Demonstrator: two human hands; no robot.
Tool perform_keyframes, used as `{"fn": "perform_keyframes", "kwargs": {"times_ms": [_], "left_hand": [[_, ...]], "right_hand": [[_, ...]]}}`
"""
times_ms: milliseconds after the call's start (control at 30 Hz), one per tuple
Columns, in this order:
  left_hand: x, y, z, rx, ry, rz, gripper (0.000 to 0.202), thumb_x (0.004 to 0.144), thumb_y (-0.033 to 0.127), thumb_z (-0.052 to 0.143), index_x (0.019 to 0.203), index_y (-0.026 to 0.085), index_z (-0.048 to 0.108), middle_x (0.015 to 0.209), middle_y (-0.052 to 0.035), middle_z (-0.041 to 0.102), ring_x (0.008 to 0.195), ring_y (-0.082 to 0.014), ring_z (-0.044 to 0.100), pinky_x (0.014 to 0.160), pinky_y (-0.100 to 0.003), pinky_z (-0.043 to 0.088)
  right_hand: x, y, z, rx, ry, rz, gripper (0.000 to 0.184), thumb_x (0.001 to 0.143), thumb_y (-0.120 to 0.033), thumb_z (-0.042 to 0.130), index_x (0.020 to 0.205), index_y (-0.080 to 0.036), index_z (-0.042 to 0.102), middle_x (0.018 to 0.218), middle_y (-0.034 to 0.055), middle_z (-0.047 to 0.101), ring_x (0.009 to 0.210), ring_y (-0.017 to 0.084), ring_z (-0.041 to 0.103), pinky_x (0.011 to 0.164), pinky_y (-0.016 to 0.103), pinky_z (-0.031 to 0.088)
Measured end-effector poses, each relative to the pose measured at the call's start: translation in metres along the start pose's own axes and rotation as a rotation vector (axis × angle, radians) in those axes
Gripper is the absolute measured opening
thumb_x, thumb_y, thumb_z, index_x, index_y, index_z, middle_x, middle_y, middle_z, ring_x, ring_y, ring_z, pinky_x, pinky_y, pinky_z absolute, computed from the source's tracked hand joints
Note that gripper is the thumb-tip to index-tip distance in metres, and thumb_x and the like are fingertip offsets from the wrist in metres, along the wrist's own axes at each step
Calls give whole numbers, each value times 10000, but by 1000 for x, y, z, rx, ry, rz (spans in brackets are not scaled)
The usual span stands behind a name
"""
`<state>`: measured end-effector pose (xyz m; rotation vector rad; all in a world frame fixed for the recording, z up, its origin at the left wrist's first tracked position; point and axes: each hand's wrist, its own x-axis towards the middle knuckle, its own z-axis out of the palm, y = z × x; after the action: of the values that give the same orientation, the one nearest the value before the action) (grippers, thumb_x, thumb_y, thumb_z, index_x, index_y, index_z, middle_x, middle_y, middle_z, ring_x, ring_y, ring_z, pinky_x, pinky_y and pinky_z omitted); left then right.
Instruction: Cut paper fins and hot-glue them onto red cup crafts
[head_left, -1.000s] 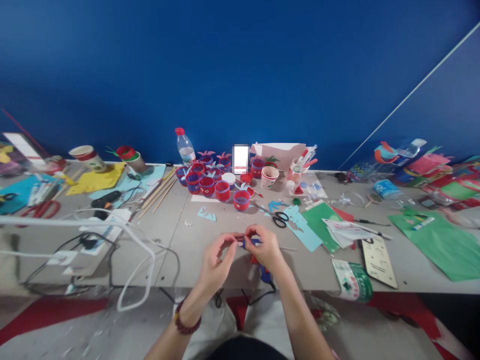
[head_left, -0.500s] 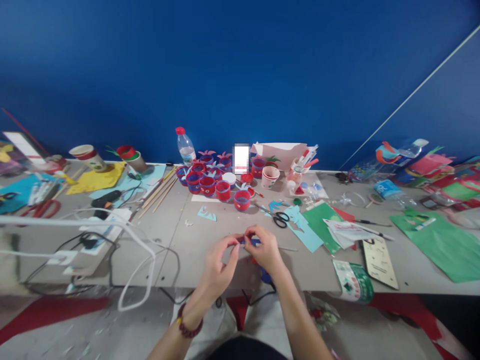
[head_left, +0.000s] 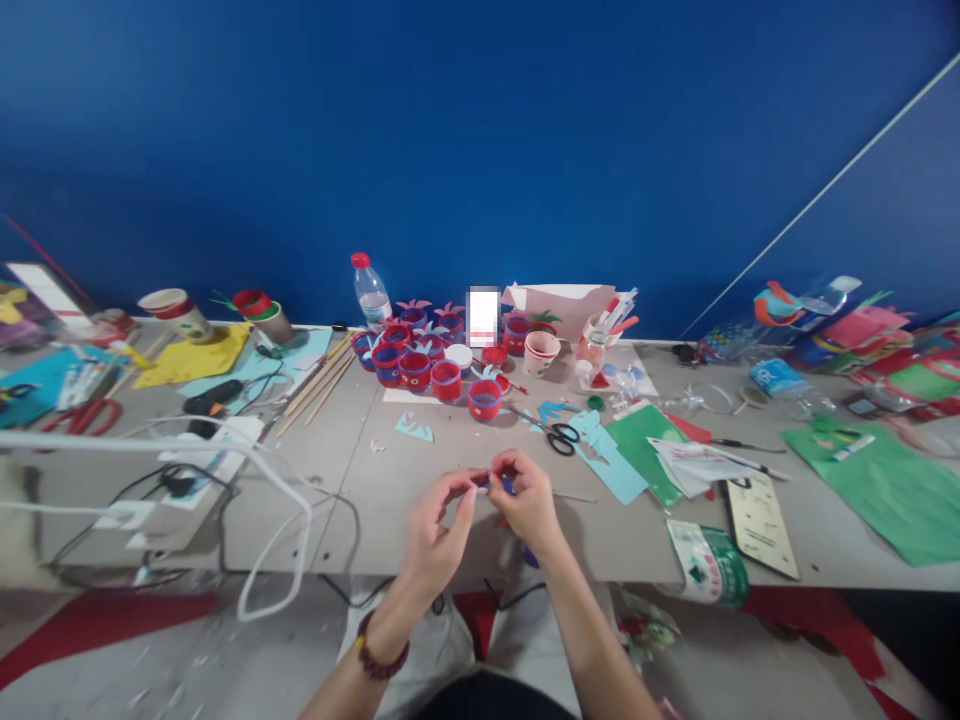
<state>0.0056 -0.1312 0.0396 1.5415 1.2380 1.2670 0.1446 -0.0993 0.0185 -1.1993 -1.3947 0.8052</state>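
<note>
My left hand and my right hand meet over the front of the table, fingertips almost touching. Both pinch at something tiny and pale between them, too small to name. Partly hidden behind and below my right hand is a blue tool with a dark cord near the table edge; its kind does not show. Ahead of my hands stand several red and blue cups, the nearest being a red cup. Black-handled scissors lie to the right, beside cut light-blue paper.
A power strip with white and black cables lies left. Wooden sticks, a water bottle and paper cups stand further back. Green paper, a green-white packet and a cream plate are right.
Almost nothing differs. My hands stay together at the same spot with only slight finger movement, and less of the blue tool shows around my right hand.
</note>
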Motion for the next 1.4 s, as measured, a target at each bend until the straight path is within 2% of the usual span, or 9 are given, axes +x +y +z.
{"fn": "perform_keyframes", "kwargs": {"times_ms": [333, 533, 867, 1100, 1400], "left_hand": [[-5, -4, 3, -28, 7, -90, 196, 889, 323, 532, 961, 186, 653, 1058, -98, 708, 972, -191, 669, 852, -287, 525], [-5, -1, 3, -26, 24, -55, 175, 880, 300, 538, 938, 184, 656, 1037, -94, 716, 954, -182, 675, 832, -269, 537], [-4, 1, 1, 20, 50, 12, 149, 882, 265, 530, 942, 181, 638, 1042, -98, 714, 960, -181, 678, 832, -280, 548], [-4, 2, 0, 32, 34, 28, 153, 894, 270, 519, 952, 185, 632, 1053, -92, 709, 974, -178, 672, 846, -285, 544], [-3, 3, 1, 15, 44, 0, 172, 885, 286, 536, 965, 179, 644, 1033, -95, 717, 938, -182, 683, 822, -285, 555]], "right_hand": [[-4, 2, 1, 171, 18, 67, 51, 676, -188, 576, 726, -180, 575, 667, 1, 595, 619, 129, 545, 617, 244, 452], [-4, -1, 1, 240, 28, 123, 60, 695, -211, 614, 739, -175, 593, 682, 10, 608, 637, 135, 567, 631, 250, 474], [-6, 8, 1, 231, 27, 154, 104, 750, -269, 655, 772, -169, 640, 700, 25, 650, 651, 141, 596, 647, 259, 484], [-7, 4, 2, 337, 17, 198, 144, 750, -305, 666, 790, -167, 657, 715, 30, 661, 645, 138, 602, 637, 258, 494], [-8, 6, 4, 261, 27, 125, 118, 765, -281, 634, 781, -164, 641, 695, 32, 652, 637, 143, 598, 630, 264, 496]]}}
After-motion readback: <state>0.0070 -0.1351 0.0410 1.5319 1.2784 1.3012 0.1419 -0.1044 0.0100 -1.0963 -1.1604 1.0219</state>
